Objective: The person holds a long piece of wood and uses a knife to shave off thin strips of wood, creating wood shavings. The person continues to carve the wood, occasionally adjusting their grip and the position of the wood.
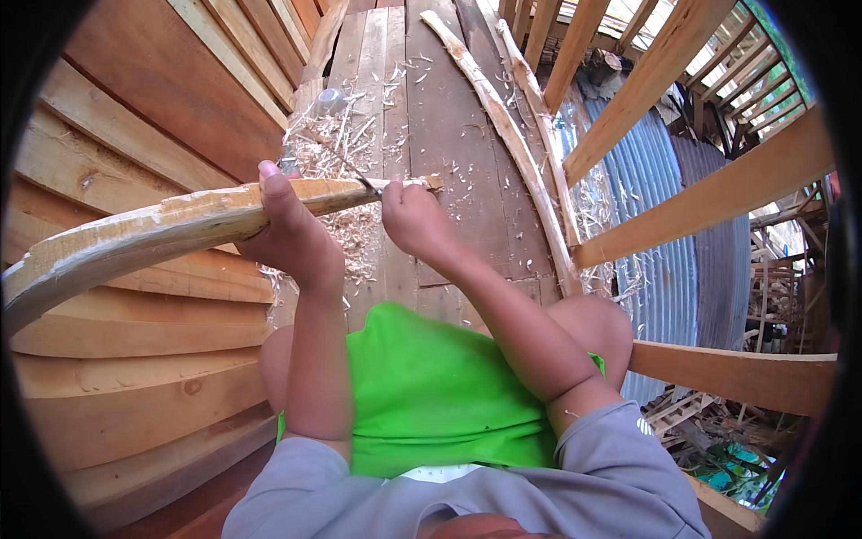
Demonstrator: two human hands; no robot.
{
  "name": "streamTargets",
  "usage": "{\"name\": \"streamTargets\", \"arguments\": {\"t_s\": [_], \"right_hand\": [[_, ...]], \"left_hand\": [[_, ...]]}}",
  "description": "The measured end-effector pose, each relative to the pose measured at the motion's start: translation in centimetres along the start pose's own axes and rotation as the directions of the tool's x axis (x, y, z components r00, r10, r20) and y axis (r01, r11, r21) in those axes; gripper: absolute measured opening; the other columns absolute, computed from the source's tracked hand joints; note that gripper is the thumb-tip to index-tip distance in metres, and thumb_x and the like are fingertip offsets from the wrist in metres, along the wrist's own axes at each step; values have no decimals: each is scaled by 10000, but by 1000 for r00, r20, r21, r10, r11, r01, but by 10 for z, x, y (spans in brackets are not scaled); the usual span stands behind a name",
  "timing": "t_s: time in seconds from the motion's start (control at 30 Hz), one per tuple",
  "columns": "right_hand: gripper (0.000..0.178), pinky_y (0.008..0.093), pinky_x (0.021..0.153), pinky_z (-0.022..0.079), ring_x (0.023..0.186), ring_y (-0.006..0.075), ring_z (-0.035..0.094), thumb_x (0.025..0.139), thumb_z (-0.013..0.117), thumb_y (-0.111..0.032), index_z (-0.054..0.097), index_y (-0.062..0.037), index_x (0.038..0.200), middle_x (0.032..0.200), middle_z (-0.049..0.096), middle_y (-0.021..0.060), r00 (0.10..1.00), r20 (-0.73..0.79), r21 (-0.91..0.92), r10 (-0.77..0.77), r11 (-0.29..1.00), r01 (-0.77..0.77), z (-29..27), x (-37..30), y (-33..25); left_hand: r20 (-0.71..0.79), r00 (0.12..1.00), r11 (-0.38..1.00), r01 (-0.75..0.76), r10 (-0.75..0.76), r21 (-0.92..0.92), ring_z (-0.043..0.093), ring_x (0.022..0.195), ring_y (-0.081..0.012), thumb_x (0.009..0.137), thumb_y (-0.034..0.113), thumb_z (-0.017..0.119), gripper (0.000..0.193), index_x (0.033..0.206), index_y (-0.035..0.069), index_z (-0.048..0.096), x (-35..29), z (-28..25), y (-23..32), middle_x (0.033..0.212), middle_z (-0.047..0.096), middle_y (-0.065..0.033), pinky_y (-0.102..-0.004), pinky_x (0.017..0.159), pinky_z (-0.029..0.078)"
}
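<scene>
A long, curved, partly peeled wooden pole [153, 225] runs from the left rim of the head view across in front of me. Its narrower tip [434, 182] points right. My left hand [292, 225] is wrapped round the pole from below, with the thumb along its near upper side. My right hand [417, 220] is closed in a fist by the thin end. From it a narrow dark knife blade [357, 172] slants up and left across the pole. The knife's handle is hidden in the fist.
Pale wood shavings [359, 242] litter the plank floor [449, 117], around a clear plastic cup [330, 101]. Two peeled poles [498, 112] lie along the right side. A board wall [144, 332] rises at left; a slatted railing [709, 211] borders the right, with corrugated metal sheets [646, 198] beyond.
</scene>
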State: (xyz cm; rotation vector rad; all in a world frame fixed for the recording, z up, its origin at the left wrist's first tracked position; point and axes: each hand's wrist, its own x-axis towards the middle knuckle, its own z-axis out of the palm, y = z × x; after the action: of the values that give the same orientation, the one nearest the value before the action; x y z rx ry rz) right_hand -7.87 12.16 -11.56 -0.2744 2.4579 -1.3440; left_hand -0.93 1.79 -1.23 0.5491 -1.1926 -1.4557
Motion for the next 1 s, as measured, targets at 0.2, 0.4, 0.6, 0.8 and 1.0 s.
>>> {"name": "streamTargets", "arguments": {"t_s": [0.2, 0.4, 0.6, 0.8, 1.0], "right_hand": [[625, 519, 916, 464, 995, 508, 619, 1006, 256, -335, 638, 157, 957, 1003, 637, 377, 932, 114, 90, 344, 931, -355, -7, 31, 62], [609, 524, 937, 468, 1015, 499, 616, 1002, 264, -331, 645, 144, 988, 1033, 627, 381, 979, 189, -67, 75, 996, -63, -18, -14, -36], [643, 547, 830, 483, 899, 535, 623, 999, 239, -357, 648, 137, 950, 966, 632, 381, 980, -119, -75, 158, 983, -167, -5, 40, 105], [604, 526, 947, 458, 996, 505, 616, 1006, 292, -349, 654, 126, 912, 970, 639, 365, 986, 136, -28, 100, 995, -97, -18, -18, -32], [607, 519, 831, 468, 841, 485, 614, 989, 274, -364, 597, 139, 882, 845, 610, 348, 972, 7, -10, 236, 972, -236, -9, 41, 88]], "left_hand": [[3, 1000, 998, 0, 0, -58, 593, 863, -199, 809, 250, 744, 577, 1153, -100, 440, -5, 18, 5, 981, 547, -127, -337, 778, 533], [0, 1000, 1000, -7, 7, -19, 595, 849, -189, 809, 252, 750, 533, 1114, -86, 474, 6, -7, -6, 961, 563, -122, -334, 774, 531], [-40, 999, 995, -10, 6, -99, 627, 748, -159, 808, 198, 766, 345, 929, -36, 543, -5, 18, 2, 826, 631, -100, -294, 729, 530], [-36, 998, 994, -64, 61, -91, 625, 745, -160, 804, 204, 766, 348, 929, -37, 548, 3, 1, -4, 825, 633, -98, -282, 718, 525], [26, 1000, 995, 11, -8, -98, 627, 747, -162, 807, 219, 770, 371, 947, -46, 551, -5, 16, 3, 824, 627, -99, -292, 724, 532]]}}
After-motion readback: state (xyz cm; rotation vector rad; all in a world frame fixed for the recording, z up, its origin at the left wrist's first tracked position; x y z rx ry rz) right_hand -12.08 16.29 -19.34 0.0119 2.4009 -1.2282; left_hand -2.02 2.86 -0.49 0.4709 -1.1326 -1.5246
